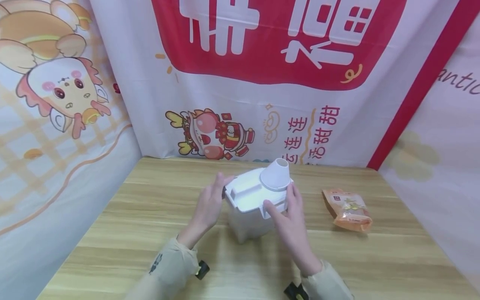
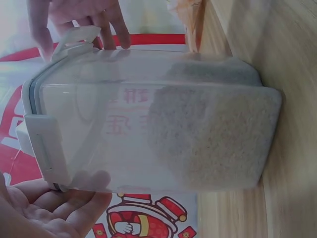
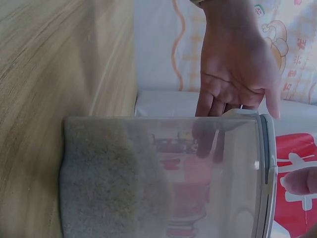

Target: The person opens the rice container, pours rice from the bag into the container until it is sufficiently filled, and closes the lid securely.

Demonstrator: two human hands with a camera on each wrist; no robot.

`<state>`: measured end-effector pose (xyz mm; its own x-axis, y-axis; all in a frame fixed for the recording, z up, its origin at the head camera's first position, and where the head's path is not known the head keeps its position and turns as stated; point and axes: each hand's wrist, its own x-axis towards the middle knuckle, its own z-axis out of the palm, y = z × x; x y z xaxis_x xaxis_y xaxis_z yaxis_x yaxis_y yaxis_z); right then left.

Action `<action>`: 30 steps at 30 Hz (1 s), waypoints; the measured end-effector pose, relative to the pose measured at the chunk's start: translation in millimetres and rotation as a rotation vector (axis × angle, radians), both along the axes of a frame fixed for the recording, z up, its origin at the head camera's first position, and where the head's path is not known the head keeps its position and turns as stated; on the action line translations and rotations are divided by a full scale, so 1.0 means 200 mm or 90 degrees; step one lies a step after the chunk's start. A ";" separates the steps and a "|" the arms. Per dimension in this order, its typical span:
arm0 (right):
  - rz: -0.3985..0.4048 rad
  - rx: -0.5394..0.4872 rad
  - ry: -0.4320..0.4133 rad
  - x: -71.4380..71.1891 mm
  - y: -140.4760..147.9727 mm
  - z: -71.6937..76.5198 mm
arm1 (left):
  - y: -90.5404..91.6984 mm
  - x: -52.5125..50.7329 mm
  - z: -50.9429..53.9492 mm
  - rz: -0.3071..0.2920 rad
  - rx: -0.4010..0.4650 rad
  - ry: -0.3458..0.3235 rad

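A clear lidded storage container, partly filled with pale grains, stands upright on the table between both hands. Its white lid carries a cone-shaped spout and side latches. Against the left side, just below the lid, my left hand rests with extended fingers. At the right side is my right hand, its thumb by the near latch and its fairly straight fingers along the container's side. The left wrist view shows a latch tipped outward by the right hand.
An orange food packet lies on the wooden table to the right of the container. Printed cloth hangs behind the table and along both sides.
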<state>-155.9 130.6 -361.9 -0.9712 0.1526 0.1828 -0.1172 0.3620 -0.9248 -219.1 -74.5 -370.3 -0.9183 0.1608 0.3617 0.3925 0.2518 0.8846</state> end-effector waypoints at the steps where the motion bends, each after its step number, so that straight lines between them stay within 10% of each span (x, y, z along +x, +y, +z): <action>1: 0.000 0.004 0.002 0.00 0.00 0.00 | 0.00 0.00 0.00 -0.002 0.003 -0.001; 12: -0.033 0.082 0.037 -0.01 -0.01 -0.03 | 0.00 0.04 -0.05 -0.001 0.034 -0.011; 30: -0.088 0.141 0.175 -0.01 -0.08 -0.08 | -0.03 0.10 -0.14 -0.112 0.141 -0.018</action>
<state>-156.9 113.9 -378.2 -0.8543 0.2067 0.4770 -0.2862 0.5789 -0.7635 -198.9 -80.5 -397.5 -0.8932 0.2391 0.3808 0.3878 -0.0190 0.9216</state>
